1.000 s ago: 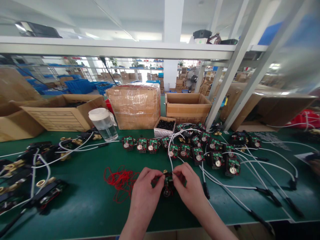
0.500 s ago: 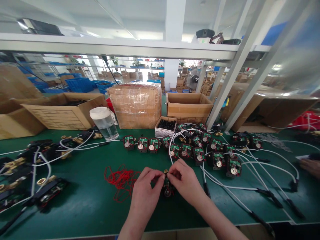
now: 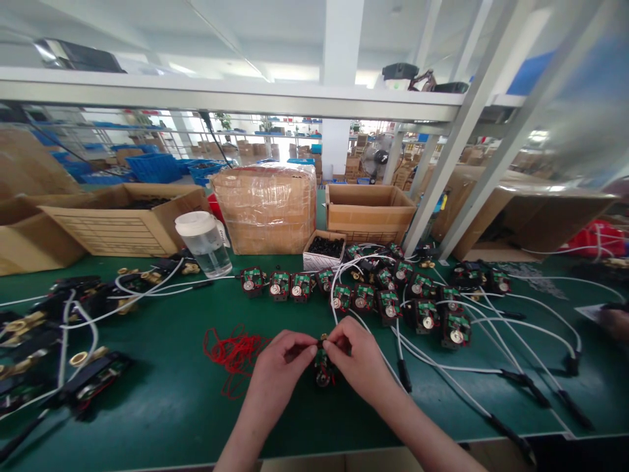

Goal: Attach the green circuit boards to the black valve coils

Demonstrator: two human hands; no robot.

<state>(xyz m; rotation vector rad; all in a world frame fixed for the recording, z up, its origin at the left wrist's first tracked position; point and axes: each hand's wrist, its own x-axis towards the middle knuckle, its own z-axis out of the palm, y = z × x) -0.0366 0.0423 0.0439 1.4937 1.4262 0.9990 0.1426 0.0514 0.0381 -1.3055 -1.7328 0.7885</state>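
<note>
A small black unit with a green circuit board [image 3: 322,359] and a round metal disc stands at the near middle of the bench. My left hand [image 3: 281,372] comes in from its left, thumb and forefinger pinched at the unit's top edge. From the other side, my right hand [image 3: 358,359] pinches close by on that same edge. The fingertips nearly meet and hide what lies between them; a bit of brass shows just behind. Left of my left hand lies a loose tangle of red wires [image 3: 236,353].
Several similar units [image 3: 390,304] with white cables spread behind and to the right. More with brass fittings [image 3: 81,358] lie left. A water bottle [image 3: 205,246], a small box of black parts [image 3: 327,248] and cardboard boxes [image 3: 265,210] line the back. Another person's hand [image 3: 614,322] is at far right.
Both hands and the unit sit slightly further left. My fingertips have drawn a little closer together at the unit's top, and more of its green board shows.
</note>
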